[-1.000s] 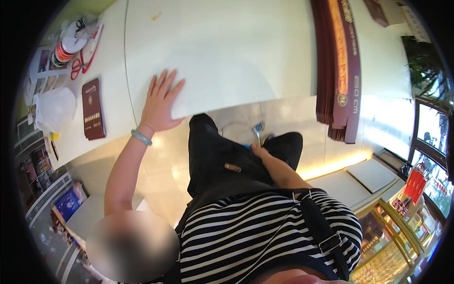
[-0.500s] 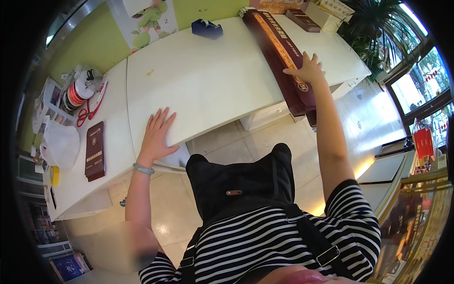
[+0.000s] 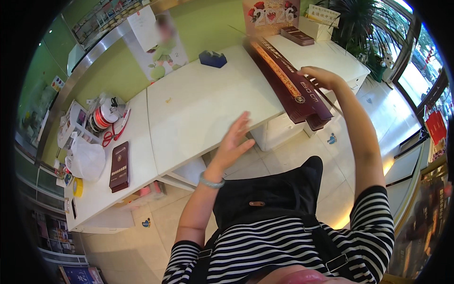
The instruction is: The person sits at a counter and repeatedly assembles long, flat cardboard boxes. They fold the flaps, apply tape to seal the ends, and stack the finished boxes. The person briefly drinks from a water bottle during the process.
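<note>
A long, flat maroon carton [image 3: 307, 97] with an orange picture strip lies slantwise along the right part of the white desk [image 3: 203, 99], its near end jutting past the front edge. More of the same cartons seem to lie under it. At its right edge, my right hand [image 3: 322, 78] curls its fingers round the carton's side, which is tipped up a little; the fingertips are partly hidden. My left hand [image 3: 232, 144], with a pale bangle at the wrist, hovers near the desk's front edge, fingers apart, slightly blurred and holding nothing.
A blue tape dispenser [image 3: 213, 59] stands at the back. On the left are ribbon spools [image 3: 101, 116], red scissors [image 3: 112, 135], a white plastic bag [image 3: 86, 158], yellow tape [image 3: 77, 187] and a small maroon stack [image 3: 119, 166]. Another maroon stack [image 3: 297, 35] lies back right, near a plant [image 3: 378, 33].
My left hand has lifted off the desk and moved right toward the cartons. My right hand has gone from lying spread on the carton to gripping its right edge. The view has shifted.
</note>
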Action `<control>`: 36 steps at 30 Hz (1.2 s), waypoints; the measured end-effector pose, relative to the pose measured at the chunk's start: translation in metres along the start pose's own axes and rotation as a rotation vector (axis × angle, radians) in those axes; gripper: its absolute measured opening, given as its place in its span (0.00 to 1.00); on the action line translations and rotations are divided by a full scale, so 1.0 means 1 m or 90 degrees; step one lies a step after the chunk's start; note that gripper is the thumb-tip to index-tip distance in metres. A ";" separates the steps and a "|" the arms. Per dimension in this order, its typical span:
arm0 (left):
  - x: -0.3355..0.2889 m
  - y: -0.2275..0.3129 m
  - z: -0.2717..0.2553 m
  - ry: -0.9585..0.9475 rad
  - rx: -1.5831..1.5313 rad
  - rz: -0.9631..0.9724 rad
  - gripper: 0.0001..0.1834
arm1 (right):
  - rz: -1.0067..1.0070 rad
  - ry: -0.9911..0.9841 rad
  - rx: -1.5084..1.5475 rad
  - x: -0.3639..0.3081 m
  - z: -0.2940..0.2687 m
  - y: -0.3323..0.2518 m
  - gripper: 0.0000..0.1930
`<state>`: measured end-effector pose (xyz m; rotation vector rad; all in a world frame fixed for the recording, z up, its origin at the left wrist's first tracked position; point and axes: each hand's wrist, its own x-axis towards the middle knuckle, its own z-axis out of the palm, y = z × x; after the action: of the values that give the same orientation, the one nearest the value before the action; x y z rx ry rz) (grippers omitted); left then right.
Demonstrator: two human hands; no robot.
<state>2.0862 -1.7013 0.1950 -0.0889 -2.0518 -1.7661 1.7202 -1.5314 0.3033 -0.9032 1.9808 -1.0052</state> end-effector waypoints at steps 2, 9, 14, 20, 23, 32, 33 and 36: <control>0.012 -0.009 0.041 -0.021 -0.225 -0.048 0.52 | -0.136 -0.041 0.044 -0.035 0.029 0.030 0.48; 0.021 0.009 0.057 0.220 -0.470 0.111 0.50 | -0.456 -0.004 -0.194 -0.139 0.207 0.062 0.63; -0.022 0.087 -0.039 0.298 -0.258 0.249 0.53 | -0.491 -0.131 -0.159 -0.077 0.275 0.108 0.66; -0.084 0.026 -0.008 0.339 0.013 0.229 0.70 | -0.640 -0.222 0.025 -0.042 0.340 0.031 0.70; -0.113 0.023 -0.002 0.311 0.093 0.149 0.75 | -0.667 -0.295 0.079 -0.041 0.351 0.011 0.71; -0.148 0.026 0.015 0.303 0.117 0.103 0.55 | -0.655 -0.216 0.160 -0.047 0.378 0.049 0.61; -0.148 0.023 0.017 0.297 0.128 0.085 0.52 | -0.625 -0.201 0.159 -0.046 0.377 0.056 0.59; -0.156 0.005 0.019 0.385 0.041 0.059 0.50 | -0.599 -0.210 0.213 -0.065 0.371 0.035 0.55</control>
<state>2.2238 -1.6470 0.1414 0.3262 -1.6278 -1.4386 2.0521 -1.5905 0.1319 -1.7177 1.0229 -1.4971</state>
